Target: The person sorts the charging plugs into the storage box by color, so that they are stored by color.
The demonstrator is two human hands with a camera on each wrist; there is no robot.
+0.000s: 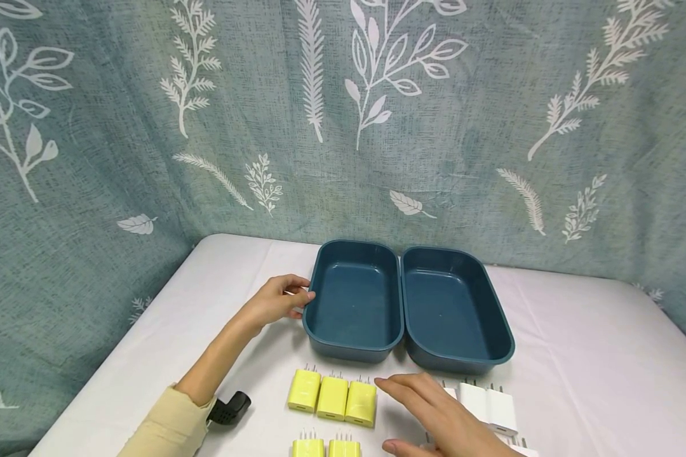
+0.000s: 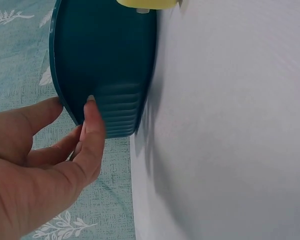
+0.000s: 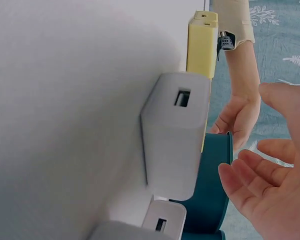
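Note:
My left hand (image 1: pixel 280 297) is at the left side of the left blue bin (image 1: pixel 354 353), thumb at its rim and curved fingers along the outer wall. In the left wrist view, fingertips (image 2: pixel 91 99) overlap the ribbed outside of that bin. My right hand (image 1: pixel 434 412) hovers over the white charger plugs (image 1: pixel 501 409) with its fingers loosely spread, holding nothing, and hides some of them. Left of it, yellow charger plugs (image 1: pixel 332 398) lie in rows, prongs pointing toward the bins. Close up, one white plug (image 3: pixel 172 135) stands before the right fingers.
A second blue bin (image 1: pixel 457 363) stands against the first on its right. Both lie on a white cloth-covered table (image 1: pixel 577 355). Behind and at the left hangs a leaf-patterned curtain (image 1: pixel 320 190). A black wrist device (image 1: pixel 231 408) is below the left forearm.

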